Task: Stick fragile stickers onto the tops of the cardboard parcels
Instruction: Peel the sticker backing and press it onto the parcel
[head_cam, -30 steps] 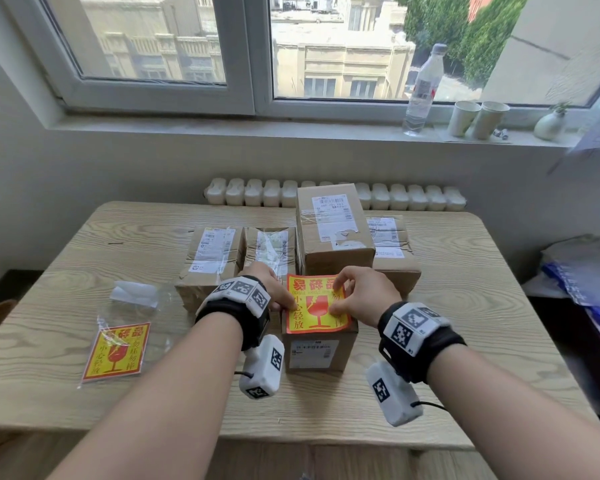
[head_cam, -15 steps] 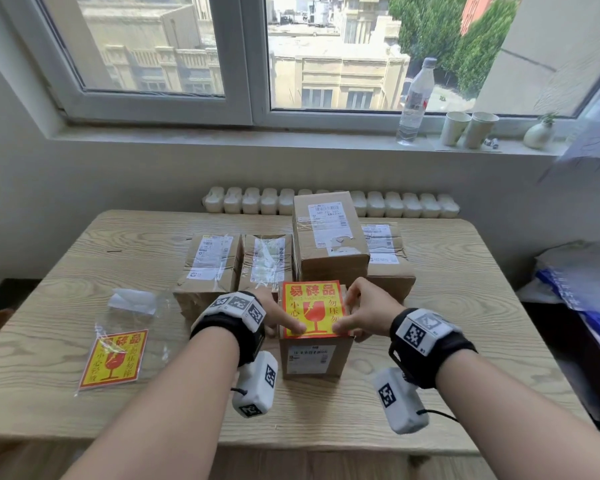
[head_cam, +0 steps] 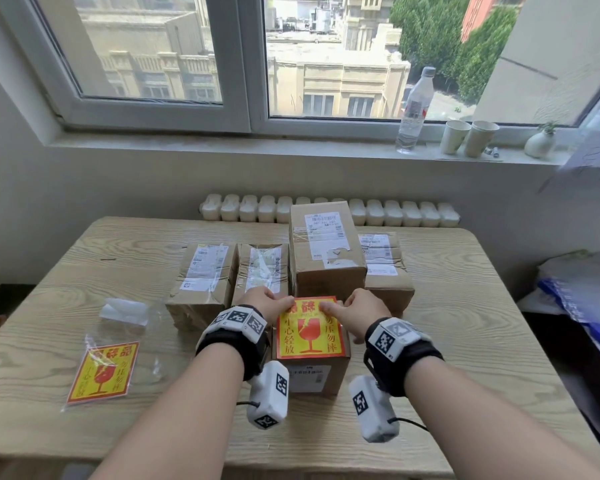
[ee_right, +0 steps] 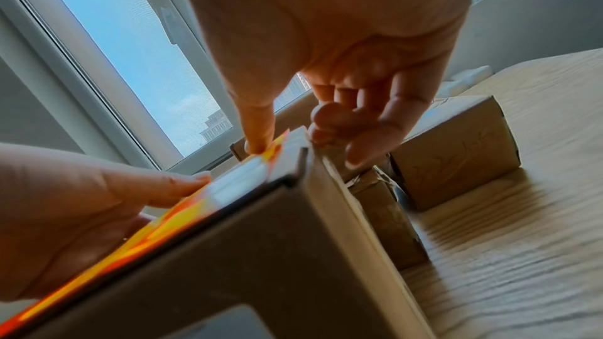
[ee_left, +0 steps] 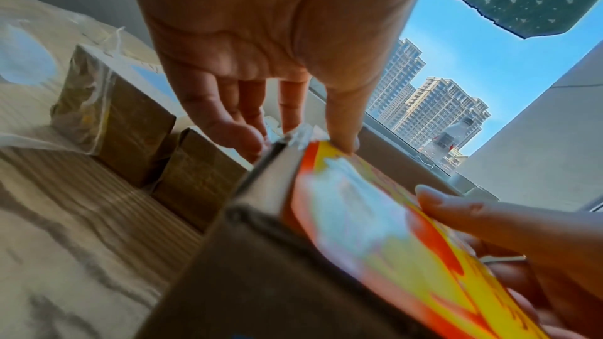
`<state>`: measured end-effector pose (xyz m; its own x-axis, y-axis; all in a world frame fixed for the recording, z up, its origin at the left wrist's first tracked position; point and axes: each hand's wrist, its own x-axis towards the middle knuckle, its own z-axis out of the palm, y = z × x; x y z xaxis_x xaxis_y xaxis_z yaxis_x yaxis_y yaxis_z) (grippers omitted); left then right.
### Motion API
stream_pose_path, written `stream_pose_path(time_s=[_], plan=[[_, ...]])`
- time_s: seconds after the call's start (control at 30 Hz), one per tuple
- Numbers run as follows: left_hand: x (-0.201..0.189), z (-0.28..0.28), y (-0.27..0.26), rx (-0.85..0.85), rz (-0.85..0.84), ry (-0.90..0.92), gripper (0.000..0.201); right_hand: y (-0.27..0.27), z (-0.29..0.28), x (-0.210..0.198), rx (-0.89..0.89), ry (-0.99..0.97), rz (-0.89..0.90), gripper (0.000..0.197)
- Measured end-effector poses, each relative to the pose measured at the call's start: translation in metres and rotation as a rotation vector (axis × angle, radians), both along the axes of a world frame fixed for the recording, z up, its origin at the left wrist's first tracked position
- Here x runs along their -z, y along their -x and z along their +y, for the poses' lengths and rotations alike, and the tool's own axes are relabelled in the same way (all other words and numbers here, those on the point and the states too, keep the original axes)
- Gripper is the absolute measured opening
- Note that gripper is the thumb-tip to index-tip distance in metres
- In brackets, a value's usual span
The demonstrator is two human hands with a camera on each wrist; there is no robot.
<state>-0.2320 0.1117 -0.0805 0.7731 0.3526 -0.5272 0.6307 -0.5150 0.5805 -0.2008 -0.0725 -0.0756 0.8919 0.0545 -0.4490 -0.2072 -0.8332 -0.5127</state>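
A small cardboard parcel (head_cam: 310, 377) stands at the table's front middle with a red-and-yellow fragile sticker (head_cam: 309, 332) lying flat on its top. My left hand (head_cam: 269, 303) is at the sticker's far left corner and its thumb presses down there. In the left wrist view that thumb (ee_left: 342, 142) is on the sticker (ee_left: 375, 228), with the fingers hanging straight beside the parcel (ee_left: 261, 280). My right hand (head_cam: 357, 308) presses its thumb (ee_right: 258, 146) on the far right part of the sticker (ee_right: 182, 218), its fingers loosely bent past the parcel's corner (ee_right: 261, 254).
Behind stand several more parcels: two low ones (head_cam: 201, 275) (head_cam: 262, 268), a tall one (head_cam: 324, 251) and another (head_cam: 383, 268). A spare sticker in a clear bag (head_cam: 103, 372) and crumpled plastic (head_cam: 123, 311) lie at the left. A bottle (head_cam: 414, 109) and cups (head_cam: 470, 136) stand on the sill.
Both hands have slid along the sticker from its middle and near part to its far edge. The parcel has stayed where it was.
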Motion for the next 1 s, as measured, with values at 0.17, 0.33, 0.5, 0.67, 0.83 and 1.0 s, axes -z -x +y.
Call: stream_pose_path(time_s=[0.17, 0.33, 0.5, 0.67, 0.83, 1.0], plan=[[0.008, 0.004, -0.002, -0.013, -0.031, 0.005, 0.035, -0.006, -0.001, 0.008, 0.017, 0.008, 0.022, 0.064], [0.005, 0.001, 0.002, -0.072, 0.036, 0.133, 0.048, -0.006, 0.002, 0.008, 0.019, 0.04, 0.066, 0.067], [0.003, 0.0, 0.0, -0.103, 0.034, 0.183, 0.033, -0.008, 0.001, 0.009, 0.035, 0.058, 0.066, 0.045], [-0.003, 0.003, 0.004, -0.061, -0.048, 0.214, 0.022, -0.003, -0.006, 0.012, 0.013, -0.009, -0.135, 0.024], [-0.01, 0.006, 0.007, 0.13, -0.179, 0.262, 0.036, 0.004, -0.008, 0.005, -0.092, -0.106, -0.314, 0.021], [-0.015, 0.004, 0.009, 0.222, -0.145, 0.305, 0.031, 0.008, -0.009, 0.004, -0.24, -0.034, -0.256, 0.023]])
